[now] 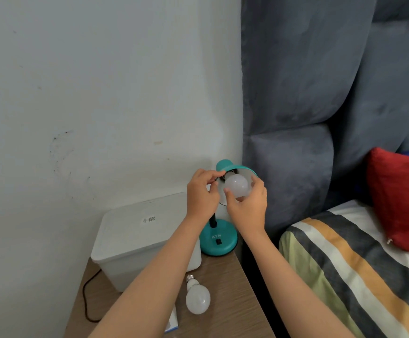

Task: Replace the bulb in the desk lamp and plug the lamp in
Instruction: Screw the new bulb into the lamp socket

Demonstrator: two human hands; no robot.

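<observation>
Beside the bed, my left hand is pinching the lampshade while my right hand is gripping the bulb.

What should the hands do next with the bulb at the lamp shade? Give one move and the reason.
Probably keep the left hand steadying the shade while the right hand twists the bulb: its neck sits at the socket, and another bulb lies on the table.

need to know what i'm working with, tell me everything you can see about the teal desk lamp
The teal desk lamp has a round glossy base marked ATN with a black switch, a dark neck and a teal shade, white inside, tipped toward the camera. It stands at the wooden nightstand's back corner beside a white box. The left hand grips the shade's rim; the right hand holds the frosted bulb in its socket.
</observation>
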